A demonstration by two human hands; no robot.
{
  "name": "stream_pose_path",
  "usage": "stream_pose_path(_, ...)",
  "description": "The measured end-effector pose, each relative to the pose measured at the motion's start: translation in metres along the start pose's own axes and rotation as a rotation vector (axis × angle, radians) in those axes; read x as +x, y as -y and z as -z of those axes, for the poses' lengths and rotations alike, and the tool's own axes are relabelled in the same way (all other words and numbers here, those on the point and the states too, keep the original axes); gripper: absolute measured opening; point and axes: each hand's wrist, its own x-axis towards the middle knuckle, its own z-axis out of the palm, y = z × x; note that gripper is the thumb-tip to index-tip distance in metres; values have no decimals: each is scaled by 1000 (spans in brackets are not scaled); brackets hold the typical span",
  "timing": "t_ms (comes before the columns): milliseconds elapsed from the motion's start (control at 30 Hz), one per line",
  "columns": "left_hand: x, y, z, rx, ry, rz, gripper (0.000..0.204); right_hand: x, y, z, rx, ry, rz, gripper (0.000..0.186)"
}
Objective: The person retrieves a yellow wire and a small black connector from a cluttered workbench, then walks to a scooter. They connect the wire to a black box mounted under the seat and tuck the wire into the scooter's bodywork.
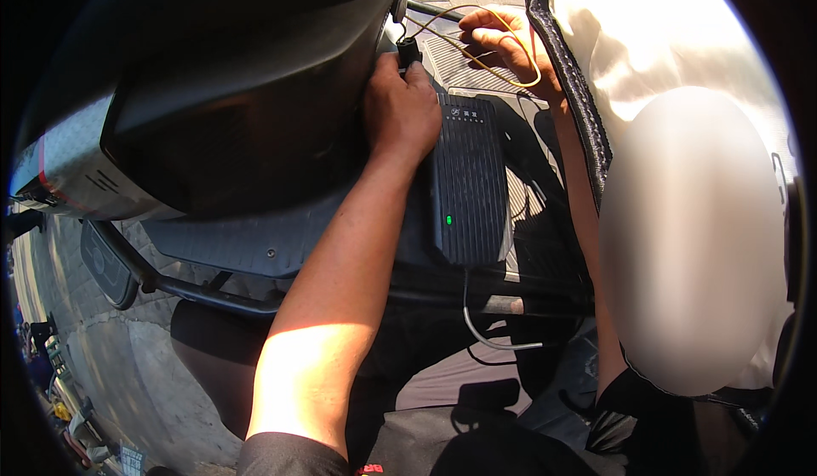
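A small black plug [408,50] is pinched by the fingertips of the left hand [400,110], whose grip is closed on it, just above the upper left corner of a ribbed black charger box [468,182]. The box is laid on the grey footboard [255,246] of a scooter, with a green light lit near its lower end. A thin yellow wire [502,71] is held looped in the right hand [511,46], whose grip is closed around it, just above the box's upper right corner. A grey cable [485,335] is seen leaving the box's lower edge.
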Motion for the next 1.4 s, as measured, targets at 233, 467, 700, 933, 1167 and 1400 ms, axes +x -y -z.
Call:
stream_pose_path(233, 0, 3, -1, -5, -1, -10, 25, 16, 19, 21, -360, 11, 273, 27)
stream_pose_path(467, 2, 7, -2, 63, -6, -51, 27, 42, 18, -14, -594, 161, 501, 25)
stream_pose_path(700, -1, 2, -1, 60, 17, -33, 28, 51, 14, -23, -592, 187, 574, 23)
stream_pose_path(933, -1, 1, 0, 51, 24, -35, 26, 44, 16, -37, -711, 4, 375, 25)
stream_pose_path(1167, -2, 2, -1, 31, -7, -48, 26, 42, 18, -39, -689, 15, 317, 28)
stream_pose_path(1400, -1, 2, -1, 63, -6, -68, 26, 43, 15, -35, -754, 5, 365, 27)
